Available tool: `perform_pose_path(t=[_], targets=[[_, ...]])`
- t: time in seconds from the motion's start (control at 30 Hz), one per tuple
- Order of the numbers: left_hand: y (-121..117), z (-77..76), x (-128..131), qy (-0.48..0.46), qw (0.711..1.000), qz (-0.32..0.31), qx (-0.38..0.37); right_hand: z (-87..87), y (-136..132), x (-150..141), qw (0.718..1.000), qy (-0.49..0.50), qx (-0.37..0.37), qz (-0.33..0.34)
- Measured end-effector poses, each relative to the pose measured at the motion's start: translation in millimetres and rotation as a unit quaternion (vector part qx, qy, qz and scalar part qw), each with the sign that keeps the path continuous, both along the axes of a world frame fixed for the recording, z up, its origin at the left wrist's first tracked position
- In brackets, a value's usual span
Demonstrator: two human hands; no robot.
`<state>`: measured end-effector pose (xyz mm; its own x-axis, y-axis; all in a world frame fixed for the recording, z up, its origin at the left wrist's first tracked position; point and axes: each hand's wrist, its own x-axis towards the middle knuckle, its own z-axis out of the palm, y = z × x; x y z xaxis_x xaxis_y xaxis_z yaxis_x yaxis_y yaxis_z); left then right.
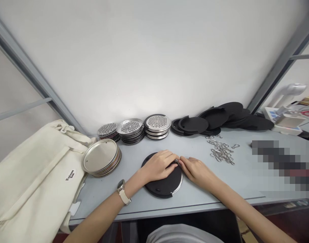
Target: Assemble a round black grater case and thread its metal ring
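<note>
Fiddly business, this! My left hand [160, 165] lay over the round matte-black disc [166, 185], its thumb and forefinger drawn close together near the far right of the edge, though I couldn't tell whether they gripped anything or only steadied it. Across from it, my right hand [195, 168] had its fingers bunched narrow, pinching what looked like a small silver metal clip [178, 162] right at that edge. And the disc itself? Lying on the pale grey desk [132, 155], near the front, with a bright curve of silver metal rim [181, 183] showing along its right side!

The step in hand, as I judged it, was hooking the clip onto the disc; my fingertips hid the join, so whether it had gone through I couldn't tell. The next move, I reckoned, called for a firm left palm to stop the disc swivelling, and a careful right-hand push with no slip of the pinch. Off to the right lay a loose heap of silver wire clips [221, 152], with overlapping round black covers [216, 117] behind, and straight ahead, by the wall, stood a stack of round perforated silver graters [157, 123]
</note>
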<state>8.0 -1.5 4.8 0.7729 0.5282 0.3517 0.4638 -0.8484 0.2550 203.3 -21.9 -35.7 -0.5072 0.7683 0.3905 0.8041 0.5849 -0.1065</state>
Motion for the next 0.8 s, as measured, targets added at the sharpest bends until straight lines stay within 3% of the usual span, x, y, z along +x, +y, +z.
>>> perform_pose_path(t=[0.8], targets=[[-0.5,0.7,-1.8,0.006,1.000,0.000,0.007,-4.8,2.6,2.6,1.000,0.007,0.003,-0.022]])
